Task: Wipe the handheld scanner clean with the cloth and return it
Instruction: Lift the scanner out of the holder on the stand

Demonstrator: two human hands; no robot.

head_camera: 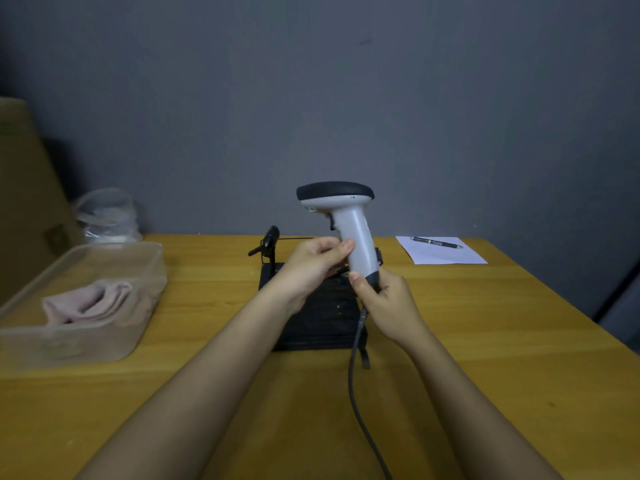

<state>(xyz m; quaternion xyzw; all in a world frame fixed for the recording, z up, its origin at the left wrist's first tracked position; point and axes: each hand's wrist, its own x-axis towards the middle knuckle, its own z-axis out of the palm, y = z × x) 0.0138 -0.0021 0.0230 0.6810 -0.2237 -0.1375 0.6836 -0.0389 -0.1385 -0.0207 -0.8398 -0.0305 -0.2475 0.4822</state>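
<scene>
The handheld scanner (349,216) is grey with a black top and stands upright above the middle of the table. My left hand (311,268) grips the handle from the left, thumb on the grey plastic. My right hand (384,303) holds the black base of the handle, where a dark cable (356,393) runs down toward me. A folded pinkish cloth (90,301) lies in a clear plastic tub (145,271) at the left. Neither hand touches the cloth.
A black stand with a raised cradle arm (270,242) sits on a black base (322,327) under my hands. A sheet of paper (446,254) with a pen (436,242) lies at the back right. A clear round container (107,216) and a cardboard box (24,202) stand at the far left.
</scene>
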